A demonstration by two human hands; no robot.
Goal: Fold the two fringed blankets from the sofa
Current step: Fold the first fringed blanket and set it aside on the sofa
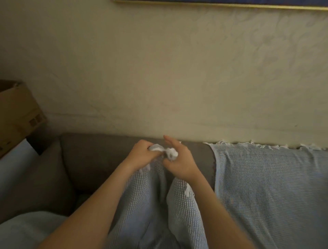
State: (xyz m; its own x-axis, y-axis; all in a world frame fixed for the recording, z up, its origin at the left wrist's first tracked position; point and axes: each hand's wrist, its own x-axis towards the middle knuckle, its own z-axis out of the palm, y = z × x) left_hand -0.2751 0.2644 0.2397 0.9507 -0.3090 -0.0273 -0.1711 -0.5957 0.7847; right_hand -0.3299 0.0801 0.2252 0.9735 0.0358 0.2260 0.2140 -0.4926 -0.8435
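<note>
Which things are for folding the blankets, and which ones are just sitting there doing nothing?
For the job:
- the held blanket, gripped near its fringed edge by the left hand and right hand
- the draped blanket, waiting over the back of the sofa

Just lying about:
- the cardboard box beside the sofa
- the picture frame above

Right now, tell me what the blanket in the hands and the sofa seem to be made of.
Held blanket: pale blue woven cloth, likely cotton, matte; a waffle grid and white fringe show. Sofa: grey-brown upholstery fabric, matte and smooth-looking; its weave is too dim to tell.
</note>
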